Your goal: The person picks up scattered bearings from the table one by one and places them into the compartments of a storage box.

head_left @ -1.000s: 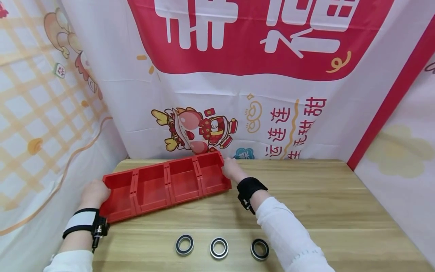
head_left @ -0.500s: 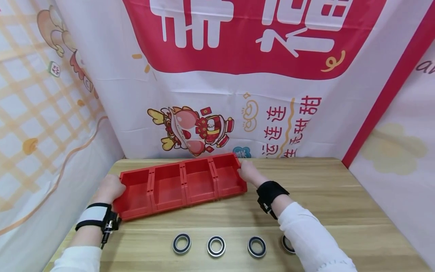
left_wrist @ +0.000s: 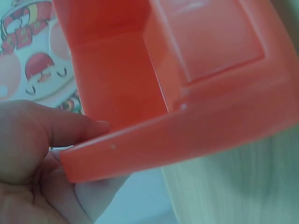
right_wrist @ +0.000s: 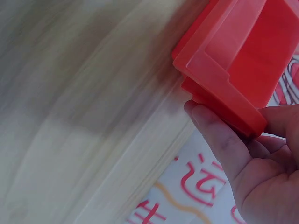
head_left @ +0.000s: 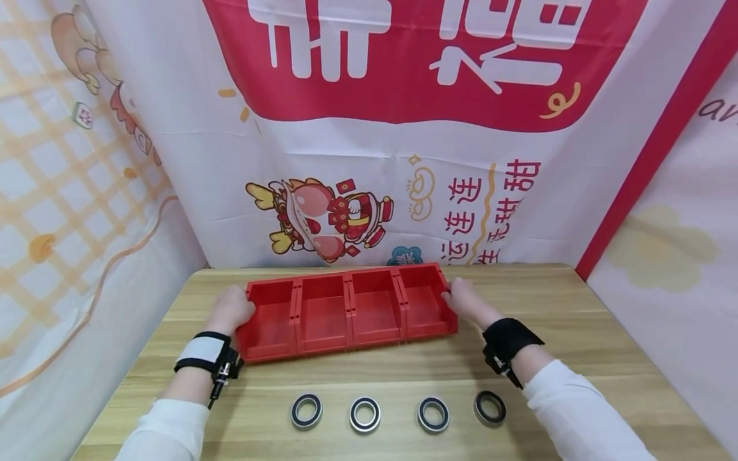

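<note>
A row of joined red storage bins [head_left: 348, 344] lies across the back half of the table, its right end slightly farther back than its left. My left hand [head_left: 233, 308] grips the left end wall; in the left wrist view the thumb [left_wrist: 77, 127] lies inside the rim and the fingers go under it. At the other end my right hand [head_left: 464, 299] pinches the right wall, with the thumb [right_wrist: 278, 119] over the rim and fingers [right_wrist: 219, 135] along the outside. All the compartments show bare red floors.
In front of the bins, several ring bearings lie in a row: one at left [head_left: 306, 411], two mid-row [head_left: 365, 430] and a right one [head_left: 490, 408] near the right forearm. A printed cloth [head_left: 346, 147] hangs behind the wooden table [head_left: 357, 384].
Both hands have carried the bin row rightward, and it now stands straighter to the table's back edge. The rightmost bearing has come out from behind the right sleeve.
</note>
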`<state>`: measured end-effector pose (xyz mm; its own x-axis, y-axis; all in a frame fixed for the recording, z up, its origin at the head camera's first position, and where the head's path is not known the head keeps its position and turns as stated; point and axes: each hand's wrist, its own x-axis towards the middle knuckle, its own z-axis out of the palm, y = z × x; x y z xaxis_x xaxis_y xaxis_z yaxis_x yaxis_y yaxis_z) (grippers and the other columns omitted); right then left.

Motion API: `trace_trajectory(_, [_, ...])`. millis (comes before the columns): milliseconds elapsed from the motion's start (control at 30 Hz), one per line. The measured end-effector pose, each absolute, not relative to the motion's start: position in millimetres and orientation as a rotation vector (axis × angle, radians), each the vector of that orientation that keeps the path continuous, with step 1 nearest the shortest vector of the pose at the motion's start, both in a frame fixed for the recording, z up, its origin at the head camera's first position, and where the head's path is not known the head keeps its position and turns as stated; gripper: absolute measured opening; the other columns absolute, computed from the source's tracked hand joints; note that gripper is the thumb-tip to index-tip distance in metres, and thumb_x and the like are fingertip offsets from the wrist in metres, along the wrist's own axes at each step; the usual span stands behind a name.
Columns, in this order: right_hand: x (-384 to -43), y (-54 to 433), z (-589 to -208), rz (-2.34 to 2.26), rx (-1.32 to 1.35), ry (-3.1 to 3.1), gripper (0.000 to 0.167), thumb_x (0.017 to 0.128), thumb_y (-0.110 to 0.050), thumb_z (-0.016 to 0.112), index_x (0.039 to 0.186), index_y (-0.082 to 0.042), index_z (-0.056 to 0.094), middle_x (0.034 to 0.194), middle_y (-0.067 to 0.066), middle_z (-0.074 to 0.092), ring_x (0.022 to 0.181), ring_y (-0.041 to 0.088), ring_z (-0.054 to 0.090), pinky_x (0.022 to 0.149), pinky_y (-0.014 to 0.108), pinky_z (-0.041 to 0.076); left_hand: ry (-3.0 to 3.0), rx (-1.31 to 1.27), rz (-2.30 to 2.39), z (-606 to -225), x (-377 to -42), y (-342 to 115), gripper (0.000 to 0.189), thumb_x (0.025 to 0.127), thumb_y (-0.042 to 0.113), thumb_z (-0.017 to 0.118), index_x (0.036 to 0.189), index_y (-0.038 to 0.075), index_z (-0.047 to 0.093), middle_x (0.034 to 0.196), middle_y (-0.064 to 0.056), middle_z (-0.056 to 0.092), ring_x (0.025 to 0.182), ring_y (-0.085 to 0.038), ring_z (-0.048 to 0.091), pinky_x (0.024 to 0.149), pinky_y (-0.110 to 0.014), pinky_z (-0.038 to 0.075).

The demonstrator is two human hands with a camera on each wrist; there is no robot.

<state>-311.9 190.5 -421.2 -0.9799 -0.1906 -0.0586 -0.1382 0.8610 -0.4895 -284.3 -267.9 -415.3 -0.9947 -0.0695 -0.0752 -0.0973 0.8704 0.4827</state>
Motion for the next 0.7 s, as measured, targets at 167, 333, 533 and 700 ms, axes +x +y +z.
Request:
trace_trajectory(167, [-303.3,216.8,-422.6,-0.779,-0.312,2.946,0.016,0.09,-0.001,0.049,0.085,0.008,0.061,0.059,0.004,0.051,0.052,0.013,0.049,0.049,0.025,0.041,2.996,-0.107,0.785,-416.2,-290.1,-245.4,0.017,0.084,0.001,0.046,0.077,-0.005,0.06,0.066,-0.01,0.057,0.058,-0.02,0.054,0.051,-0.028,0.044])
trace_trajectory(333, [-295.4,236.8,-423.0,-0.795,-0.348,2.955,0.014,0.089,0.0,0.049,0.088,0.009,0.061,0.061,0.007,0.054,0.053,0.014,0.049,0.049,0.025,0.041,3.023,-0.088,0.772,-418.4,-294.8,-226.7,0.019,0.084,0.003,0.047,0.069,-0.002,0.059,0.061,-0.009,0.055,0.055,-0.019,0.054,0.049,-0.026,0.042])
trace_trajectory(533, [-285.4,254.0,-423.9,-0.855,-0.323,2.924,0.014,0.09,0.002,0.049,0.094,0.011,0.059,0.068,0.011,0.057,0.057,0.014,0.05,0.052,0.026,0.044,3.019,-0.1,0.723,-417.4,-297.6,-208.9,0.018,0.084,0.005,0.052,0.069,-0.001,0.059,0.06,-0.009,0.055,0.055,-0.019,0.054,0.048,-0.025,0.043])
trace_trajectory(700, [-281.0,266.3,-427.1,-0.738,-0.329,2.993,0.013,0.089,0.0,0.052,0.086,0.008,0.061,0.061,0.005,0.053,0.054,0.014,0.048,0.05,0.026,0.041,2.989,-0.074,0.736,-416.7,-299.0,-199.4,0.017,0.083,0.005,0.053,0.068,-0.001,0.059,0.06,-0.009,0.055,0.054,-0.018,0.054,0.048,-0.025,0.042])
